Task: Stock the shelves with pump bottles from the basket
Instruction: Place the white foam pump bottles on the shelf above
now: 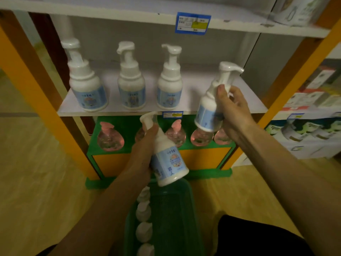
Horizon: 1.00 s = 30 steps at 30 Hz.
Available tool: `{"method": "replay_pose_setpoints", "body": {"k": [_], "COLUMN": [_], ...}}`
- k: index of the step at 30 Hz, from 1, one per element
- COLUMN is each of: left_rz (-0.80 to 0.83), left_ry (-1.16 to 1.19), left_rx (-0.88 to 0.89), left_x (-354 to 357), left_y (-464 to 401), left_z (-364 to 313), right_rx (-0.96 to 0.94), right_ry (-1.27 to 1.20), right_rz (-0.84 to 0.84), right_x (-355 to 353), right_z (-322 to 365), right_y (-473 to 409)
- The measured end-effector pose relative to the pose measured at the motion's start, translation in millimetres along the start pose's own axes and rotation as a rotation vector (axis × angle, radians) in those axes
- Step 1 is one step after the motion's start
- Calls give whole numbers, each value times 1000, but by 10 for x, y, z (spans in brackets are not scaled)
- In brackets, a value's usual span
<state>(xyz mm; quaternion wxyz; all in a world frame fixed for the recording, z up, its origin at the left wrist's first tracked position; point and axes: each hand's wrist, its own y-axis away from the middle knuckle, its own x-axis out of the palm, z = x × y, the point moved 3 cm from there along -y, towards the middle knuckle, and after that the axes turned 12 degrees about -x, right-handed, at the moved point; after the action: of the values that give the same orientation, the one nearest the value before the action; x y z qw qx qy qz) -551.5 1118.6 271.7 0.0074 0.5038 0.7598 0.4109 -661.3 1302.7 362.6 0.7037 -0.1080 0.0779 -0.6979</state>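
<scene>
Three pump bottles point(129, 78) stand in a row on the middle shelf point(118, 110). To their right, one more bottle point(212, 100) hangs over the shelf's front edge. Below sits a row of round bottles point(110, 137). The basket point(173, 209) (bottles lined along its left side) sits on the floor in front.

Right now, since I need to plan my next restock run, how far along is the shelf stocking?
Three white pump bottles already stand in a row on the middle shelf. The right hand holds a fourth bottle at the shelf's open right end; the left hand holds a fifth bottle above the green basket. Several more pump tops remain in the basket.
</scene>
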Motion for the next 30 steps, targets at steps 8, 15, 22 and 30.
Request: {"method": "replay_pose_setpoints", "body": {"k": [8, 15, 22, 30], "left_rz": [6, 19, 20, 30], "left_ry": [63, 71, 46, 48], "left_rx": [-57, -74, -75, -80], "left_x": [91, 95, 72, 66], "left_y": [-55, -106, -114, -129], "left_z": [-1, 17, 6, 37], "right_rx": [73, 92, 152, 144], "right_ry": [-62, -52, -20, 0], "right_rz": [30, 40, 41, 46], "right_x": [190, 295, 274, 239], "right_z": [18, -33, -96, -61], "right_y": [-494, -691, -714, -639]}}
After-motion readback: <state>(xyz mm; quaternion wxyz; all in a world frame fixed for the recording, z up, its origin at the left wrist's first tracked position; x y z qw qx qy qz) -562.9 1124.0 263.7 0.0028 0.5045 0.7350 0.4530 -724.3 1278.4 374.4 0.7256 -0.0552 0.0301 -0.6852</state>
